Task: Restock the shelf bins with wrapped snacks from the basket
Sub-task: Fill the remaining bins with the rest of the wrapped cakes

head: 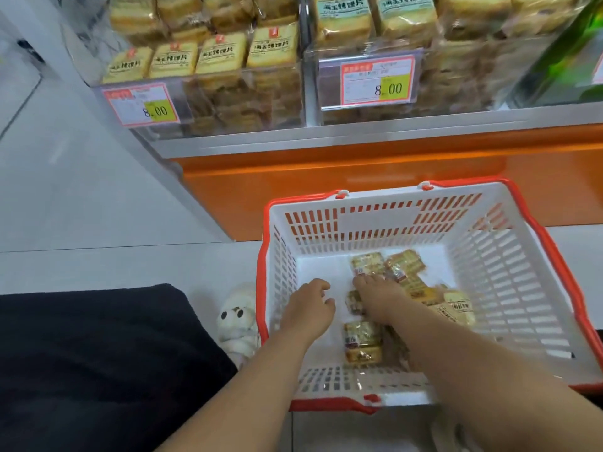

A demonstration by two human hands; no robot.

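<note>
Right grip: the right hand (378, 300) reaches into the basket, fingers laid over the loose packets; whether they have clenched on one I cannot tell, since the fingertips are hidden against the wrappers
Left grip: the left hand (310, 305) hovers over the bare white basket floor, fingers loosely curled, holding nothing
Snacks: a handful of wrapped snacks (362, 340) lie scattered on the floor of the basket, some under the right forearm
Basket: the white basket (522, 288) with its red rim sits on the floor just in front of the shelf's orange base (326, 177)
Bins: the clear shelf bins (248, 93) above are already well filled with matching packets, each behind a price tag (143, 104)
Doing it well: probably best to gather several packets at once, using the free left hand to steady the pile, then lift them clear of the basket wall
Risk: slippery wrappers may slide from a loose hold
</note>
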